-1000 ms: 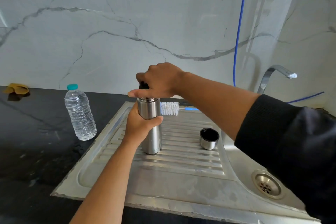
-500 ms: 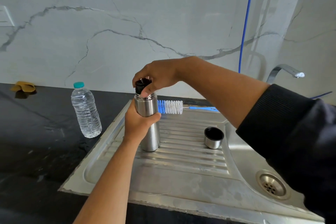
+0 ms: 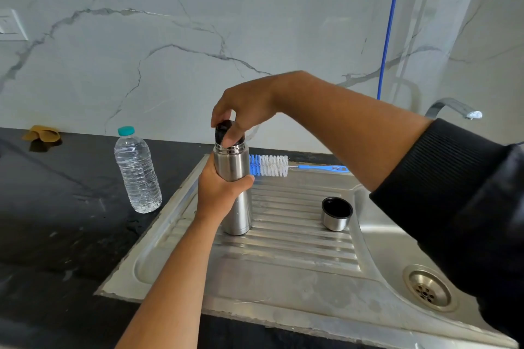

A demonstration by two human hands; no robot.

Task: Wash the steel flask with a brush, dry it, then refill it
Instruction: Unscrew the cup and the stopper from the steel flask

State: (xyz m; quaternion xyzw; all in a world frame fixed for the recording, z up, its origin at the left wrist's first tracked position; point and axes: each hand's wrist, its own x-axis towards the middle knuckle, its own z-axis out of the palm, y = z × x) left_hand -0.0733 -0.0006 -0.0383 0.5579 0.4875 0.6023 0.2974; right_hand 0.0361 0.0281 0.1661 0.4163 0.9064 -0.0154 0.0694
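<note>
Right-hand fingers (image 3: 226, 133) pinch the black stopper (image 3: 226, 130) at the mouth of the flask (image 3: 235, 198), thumb in front, other fingers curled over the top. Can't tell if the stopper is threaded in or already loose; it sits slightly proud of the neck. Left hand (image 3: 218, 193) wraps the upper flask body, fingers curled round it, thumb across the front.

Flask stands upright on the ribbed drainboard (image 3: 283, 252), long axis vertical, base on the ribs. Stopper is directly under the right hand (image 3: 243, 105), in line with that axis, so the coming move looks like a twist and straight lift, left hand bracing against rotation.

Brush (image 3: 269, 166) lies at 1 o'clock from the flask, just behind it, handle pointing to 3 o'clock; right hand is nearer to it. Steel cup lid (image 3: 336, 214) sits mouth-up at 3 o'clock, apart from the flask. Water bottle (image 3: 137, 170) stands capped on the dark desk (image 3: 56, 221) at 9 o'clock, nearer the left hand. Drain (image 3: 428, 287) at 4 o'clock, tap (image 3: 456, 109) at 2 o'clock.

Judgement: washing not yet begun, opening stage.
</note>
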